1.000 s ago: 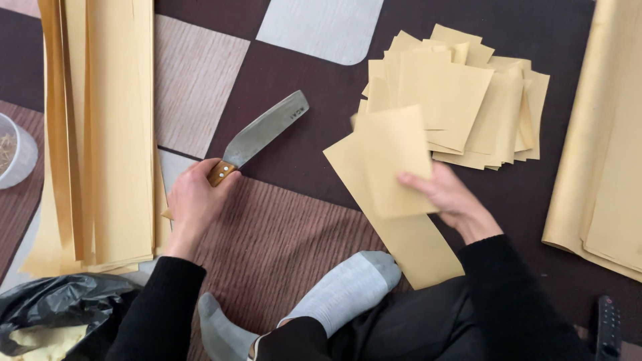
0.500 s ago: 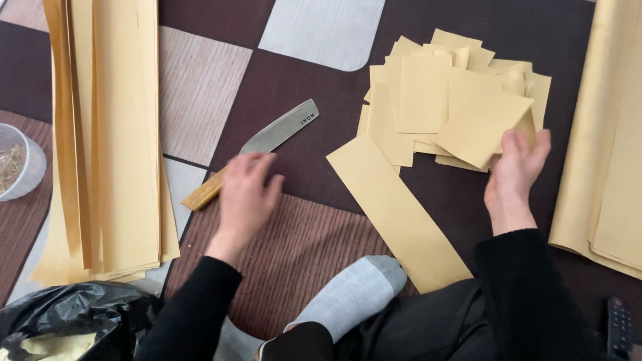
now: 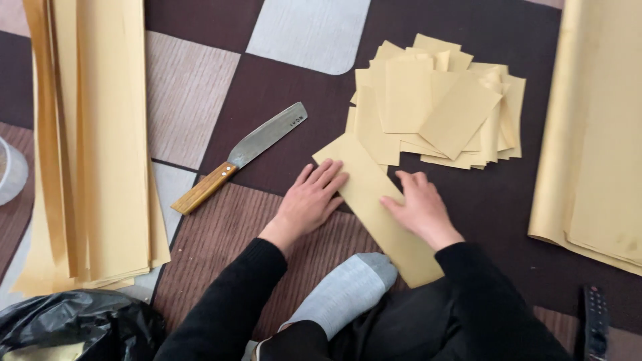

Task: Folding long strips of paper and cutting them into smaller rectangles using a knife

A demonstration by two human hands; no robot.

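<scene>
A long strip of yellow paper (image 3: pixel 374 200) lies slanted on the patterned rug in front of me. My left hand (image 3: pixel 309 199) rests flat on its left edge, fingers spread. My right hand (image 3: pixel 420 206) presses on its right edge, fingers bent. Neither hand grips anything. A wide-bladed knife with a wooden handle (image 3: pixel 242 155) lies on the rug to the left of my left hand, untouched. Beyond the strip sits a loose pile of cut yellow paper rectangles (image 3: pixel 438 107).
Tall stacks of long yellow sheets lie at the left (image 3: pixel 93 147) and right (image 3: pixel 598 140). My grey-socked foot (image 3: pixel 341 291) sits under the strip's near end. A black plastic bag (image 3: pixel 73 327) is bottom left, a remote control (image 3: pixel 594 321) bottom right, a clear cup (image 3: pixel 10 170) at the left edge.
My left hand let go of the knife and moved right onto the strip. My right hand dropped a cut piece on the pile and came back to the strip.
</scene>
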